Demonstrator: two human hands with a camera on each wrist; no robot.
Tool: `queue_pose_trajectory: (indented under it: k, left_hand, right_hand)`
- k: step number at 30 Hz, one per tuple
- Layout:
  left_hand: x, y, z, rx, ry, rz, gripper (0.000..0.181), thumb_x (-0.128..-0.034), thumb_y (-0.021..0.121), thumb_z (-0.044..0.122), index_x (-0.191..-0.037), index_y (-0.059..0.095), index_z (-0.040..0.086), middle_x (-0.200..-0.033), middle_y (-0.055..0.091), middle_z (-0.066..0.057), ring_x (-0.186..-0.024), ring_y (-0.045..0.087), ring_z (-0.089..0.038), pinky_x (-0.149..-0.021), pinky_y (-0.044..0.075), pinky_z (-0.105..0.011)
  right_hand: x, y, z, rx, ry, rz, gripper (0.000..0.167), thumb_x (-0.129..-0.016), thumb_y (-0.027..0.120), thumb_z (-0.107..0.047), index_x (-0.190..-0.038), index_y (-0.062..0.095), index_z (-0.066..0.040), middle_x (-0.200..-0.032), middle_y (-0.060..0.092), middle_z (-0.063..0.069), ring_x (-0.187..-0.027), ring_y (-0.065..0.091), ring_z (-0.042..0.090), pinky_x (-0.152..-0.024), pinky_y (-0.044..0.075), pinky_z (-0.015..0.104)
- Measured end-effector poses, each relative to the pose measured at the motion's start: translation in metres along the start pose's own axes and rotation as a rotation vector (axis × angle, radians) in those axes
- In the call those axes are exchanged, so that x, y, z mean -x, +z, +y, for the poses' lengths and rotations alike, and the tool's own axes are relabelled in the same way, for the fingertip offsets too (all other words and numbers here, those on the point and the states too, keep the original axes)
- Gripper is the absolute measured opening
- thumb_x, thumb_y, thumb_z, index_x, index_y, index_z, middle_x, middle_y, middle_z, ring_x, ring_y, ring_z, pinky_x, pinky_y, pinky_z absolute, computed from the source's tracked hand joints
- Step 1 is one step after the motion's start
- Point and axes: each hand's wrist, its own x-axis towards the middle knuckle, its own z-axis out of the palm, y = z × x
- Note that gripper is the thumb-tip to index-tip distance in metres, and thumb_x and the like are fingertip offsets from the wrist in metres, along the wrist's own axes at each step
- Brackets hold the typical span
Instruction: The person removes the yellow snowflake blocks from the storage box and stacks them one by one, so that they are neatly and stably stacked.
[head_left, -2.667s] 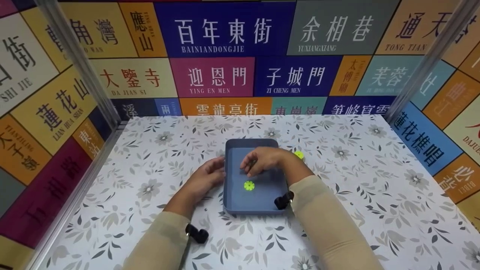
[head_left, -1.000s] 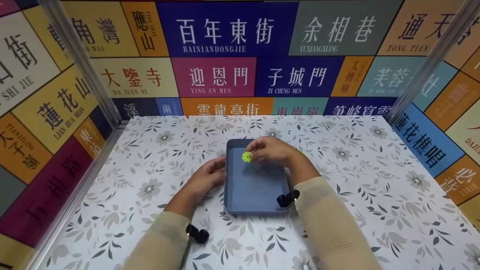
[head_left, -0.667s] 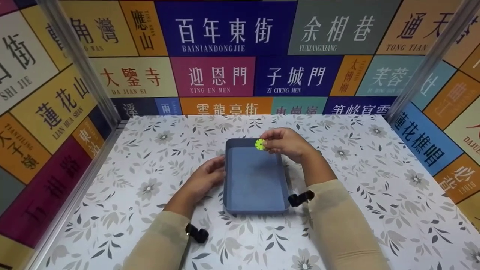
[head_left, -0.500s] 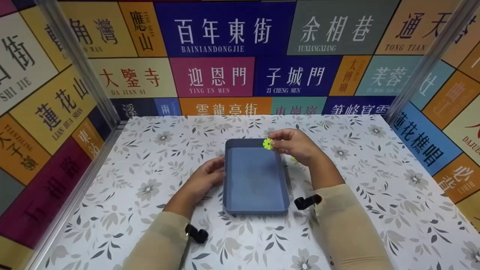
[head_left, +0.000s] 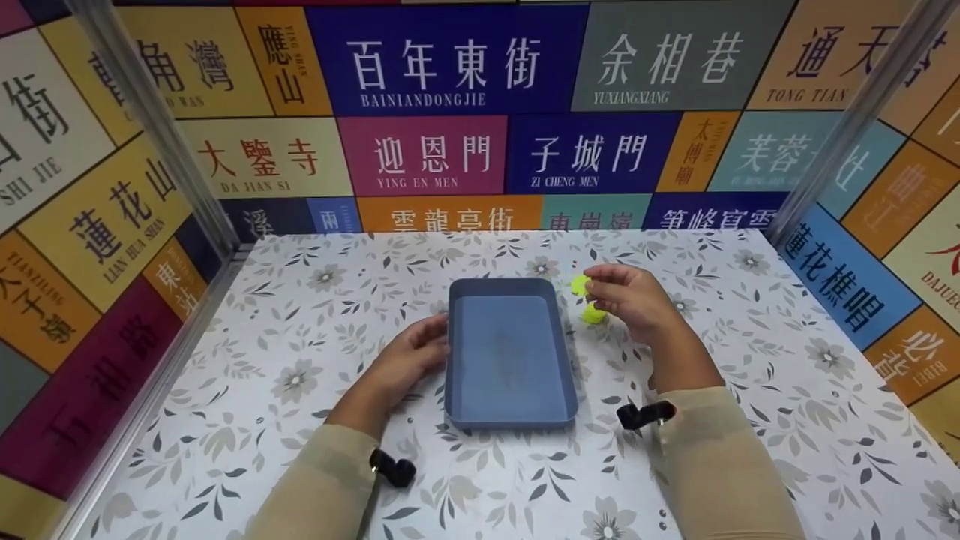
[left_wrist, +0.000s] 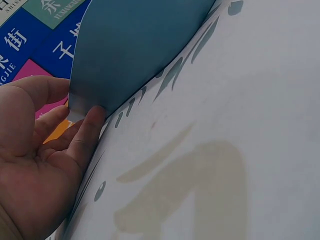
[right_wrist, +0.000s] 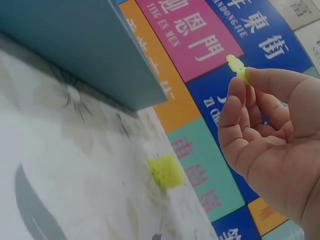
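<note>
My right hand (head_left: 636,301) pinches a yellow-green notched plastic disc (head_left: 580,285) between thumb and fingers, raised over the table right of the tray. The right wrist view shows this disc (right_wrist: 236,66) edge-on at the fingertips. Just below it, a small yellow-green stack of what look like similar discs (head_left: 593,313) rests on the table. My left hand (head_left: 405,361) lies beside the blue-grey tray (head_left: 510,360), its fingers touching the outside of the left wall. In the left wrist view, the thumb and fingertips meet the tray wall (left_wrist: 130,45).
A white tablecloth (head_left: 300,300) with grey flowers and leaves covers the table. Panels with coloured Chinese signs (head_left: 450,67) close off the back and sides. Metal posts (head_left: 161,127) stand at the rear corners.
The disc that lay in the tray is now in my right hand, which has carried it up and right, out past the tray's right wall. My left hand has stayed in place.
</note>
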Motion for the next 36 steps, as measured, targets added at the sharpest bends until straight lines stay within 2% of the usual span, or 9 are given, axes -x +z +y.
queue_pose_trajectory:
  k: [7,11,14,19,26,36]
  left_hand:
    - [0.0,-0.001,-0.001,-0.008,0.01,-0.014,0.065,-0.0971,0.069,0.009,-0.159,0.051,0.014,-0.159,0.057,-0.008,-0.143,0.058,-0.027,-0.118,0.051,-0.04]
    - [0.001,-0.002,-0.001,-0.008,0.01,-0.021,0.064,-0.0977,0.069,0.009,-0.159,0.051,0.015,-0.16,0.056,-0.007,-0.142,0.059,-0.027,-0.116,0.052,-0.039]
    - [0.001,-0.002,0.0,-0.006,0.013,-0.021,0.063,-0.0983,0.068,0.009,-0.159,0.051,0.015,-0.16,0.056,-0.008,-0.14,0.06,-0.027,-0.115,0.052,-0.039]
    - [0.001,-0.001,0.001,0.002,0.008,-0.016,0.064,-0.0983,0.068,0.008,-0.159,0.051,0.015,-0.16,0.056,-0.007,-0.142,0.059,-0.026,-0.119,0.05,-0.042]
    - [0.0,-0.001,0.001,0.01,0.014,-0.014,0.065,-0.0964,0.069,0.007,-0.159,0.052,0.014,-0.159,0.057,-0.006,-0.141,0.06,-0.025,-0.121,0.049,-0.042]
    - [-0.001,-0.001,-0.001,0.018,0.042,-0.032,0.066,-0.0973,0.068,0.006,-0.16,0.048,0.009,-0.161,0.055,-0.011,-0.144,0.058,-0.029,-0.12,0.05,-0.042]
  right_hand:
    - [-0.004,-0.014,0.016,0.029,0.035,0.033,0.037,-0.106,0.064,-0.012,-0.139,0.064,0.004,-0.108,0.069,-0.005,-0.093,0.067,0.011,-0.087,0.061,0.027]
    - [-0.009,-0.021,0.026,0.114,0.076,0.093,0.037,-0.106,0.065,-0.016,-0.14,0.067,0.0,-0.115,0.07,-0.005,-0.094,0.067,0.011,-0.087,0.061,0.026]
    - [-0.011,-0.026,0.032,0.202,0.117,0.131,0.04,-0.105,0.066,-0.019,-0.142,0.067,-0.005,-0.127,0.07,-0.002,-0.1,0.069,0.011,-0.092,0.062,0.029]
    - [-0.012,-0.03,0.038,0.229,0.181,0.166,0.041,-0.105,0.067,-0.02,-0.144,0.065,-0.008,-0.139,0.065,0.006,-0.111,0.069,0.016,-0.101,0.06,0.035]
    - [-0.012,-0.033,0.039,0.266,0.21,0.179,0.042,-0.103,0.072,-0.026,-0.143,0.066,-0.013,-0.138,0.068,0.004,-0.119,0.068,0.02,-0.1,0.059,0.031]
    - [-0.013,-0.032,0.045,0.289,0.171,0.191,0.041,-0.101,0.074,-0.024,-0.139,0.068,-0.009,-0.132,0.071,0.005,-0.112,0.069,0.015,-0.095,0.061,0.027]
